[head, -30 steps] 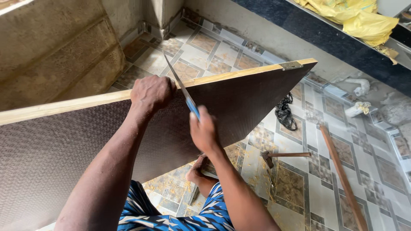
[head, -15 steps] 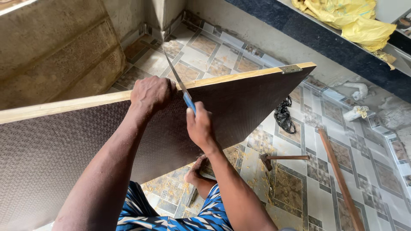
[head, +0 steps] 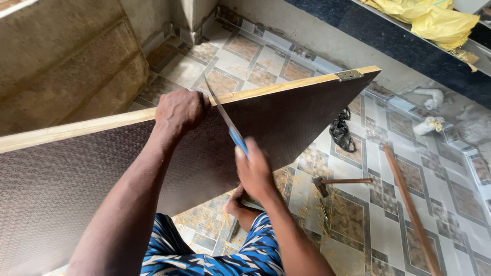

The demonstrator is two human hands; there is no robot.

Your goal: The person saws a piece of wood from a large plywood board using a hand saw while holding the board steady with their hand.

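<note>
Two hands busy on brown board [head: 286, 128], stood on edge across our lap, pale top edge up. Left hand [head: 180, 110] clamped over top edge, just beside blade. Right hand [head: 254, 171] wrapped around blue handle of saw [head: 225, 120], blade slanting up across top edge; hand blurred. Hammer [head: 340, 182], wooden stick [head: 409, 209], shavings on tiled floor [head: 240, 56]. Risks, as we judge: blade jumping toward left knuckles, being so close; board tipping if our grip loosens; hinge [head: 349, 75] corner swinging.
</note>
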